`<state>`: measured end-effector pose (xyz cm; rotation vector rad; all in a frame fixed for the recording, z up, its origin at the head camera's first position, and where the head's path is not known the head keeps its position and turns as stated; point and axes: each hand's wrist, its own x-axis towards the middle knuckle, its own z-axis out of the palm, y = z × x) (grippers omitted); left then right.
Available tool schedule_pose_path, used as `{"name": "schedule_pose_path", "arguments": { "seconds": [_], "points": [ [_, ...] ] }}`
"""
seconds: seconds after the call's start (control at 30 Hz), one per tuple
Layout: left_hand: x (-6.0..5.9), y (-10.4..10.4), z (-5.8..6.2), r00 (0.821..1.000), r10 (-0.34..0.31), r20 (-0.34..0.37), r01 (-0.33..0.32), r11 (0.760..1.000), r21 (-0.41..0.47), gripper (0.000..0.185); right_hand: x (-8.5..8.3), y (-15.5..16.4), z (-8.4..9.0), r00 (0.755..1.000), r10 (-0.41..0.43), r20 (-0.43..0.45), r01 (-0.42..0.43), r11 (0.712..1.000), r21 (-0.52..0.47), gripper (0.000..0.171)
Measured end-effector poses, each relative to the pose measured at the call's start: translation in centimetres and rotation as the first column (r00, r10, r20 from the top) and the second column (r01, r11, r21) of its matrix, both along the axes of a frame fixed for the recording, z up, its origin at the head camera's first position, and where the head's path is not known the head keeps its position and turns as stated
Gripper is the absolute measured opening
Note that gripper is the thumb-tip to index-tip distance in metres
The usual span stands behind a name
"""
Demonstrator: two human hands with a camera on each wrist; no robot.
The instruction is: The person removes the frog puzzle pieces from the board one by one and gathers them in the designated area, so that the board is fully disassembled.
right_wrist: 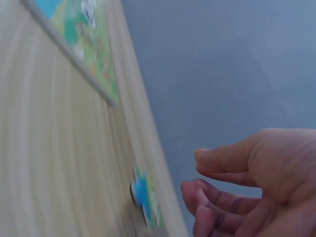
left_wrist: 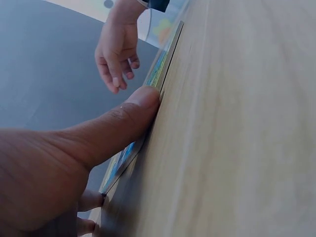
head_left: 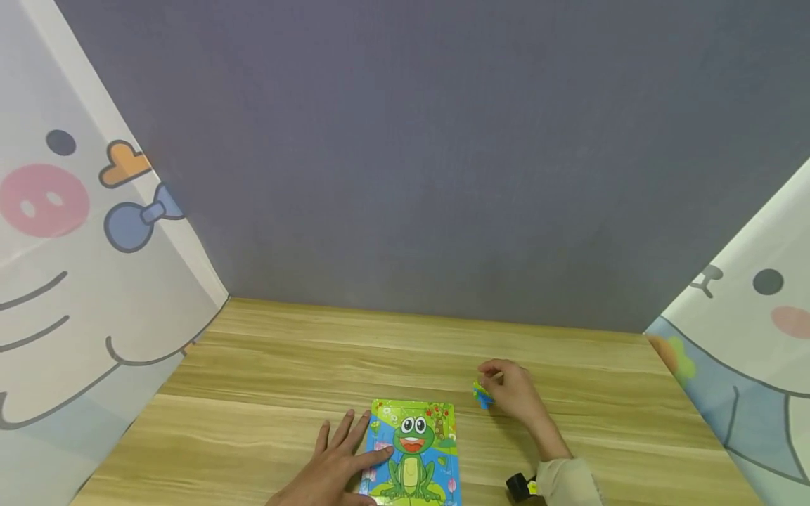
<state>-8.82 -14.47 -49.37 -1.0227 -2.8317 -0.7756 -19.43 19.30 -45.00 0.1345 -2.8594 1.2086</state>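
Observation:
A frog puzzle board [head_left: 414,453] lies on the wooden table [head_left: 285,365] near its front edge. My left hand [head_left: 354,443] lies flat beside the board's left side with straight fingers, and its thumb [left_wrist: 143,98] presses the board's edge [left_wrist: 159,74]. A small blue and green puzzle piece [head_left: 482,395] lies on the table right of the board's top corner. My right hand [head_left: 500,383] hovers just right of the piece with loosely curled fingers. In the right wrist view a gap shows between the fingertips [right_wrist: 197,190] and the piece [right_wrist: 144,197].
A grey wall [head_left: 443,176] closes the back of the table. Cartoon-printed panels stand at the left [head_left: 76,281] and right [head_left: 747,337]. A black wrist camera [head_left: 519,485] sits on my right forearm.

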Motion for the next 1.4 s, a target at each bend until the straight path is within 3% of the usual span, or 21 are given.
{"name": "schedule_pose_path", "arguments": {
  "seconds": [0.43, 0.73, 0.93, 1.3, 1.4],
  "points": [
    [0.0, 0.2, 0.2, 1.000, -0.014, 0.010, 0.014, 1.000, 0.002, 0.072, 1.1, -3.5, 0.0, 0.995, 0.104, 0.002, -0.103, 0.992, -0.073, 0.018],
    [-0.2, 0.8, 1.0, 0.990, -0.067, 0.128, 0.063, 0.998, 0.029, 0.074, 1.8, -6.5, -0.3, 0.955, 0.295, -0.038, -0.297, 0.952, -0.072, 0.018],
    [-0.2, 1.4, 0.8, 0.995, -0.068, 0.079, 0.070, 0.997, -0.020, 0.077, 2.2, -8.1, -0.7, 0.927, 0.373, -0.045, -0.376, 0.925, -0.057, 0.019],
    [-0.5, 2.2, 0.5, 0.995, -0.061, 0.075, 0.064, 0.997, -0.040, 0.072, 2.8, -9.7, -1.7, 0.892, 0.452, 0.018, -0.451, 0.891, -0.043, 0.026],
    [-0.5, 2.2, 0.5, 0.997, -0.059, 0.056, 0.062, 0.997, -0.054, 0.070, 3.0, -9.8, -1.9, 0.880, 0.474, 0.018, -0.474, 0.881, 0.001, 0.028]
  ]
}}
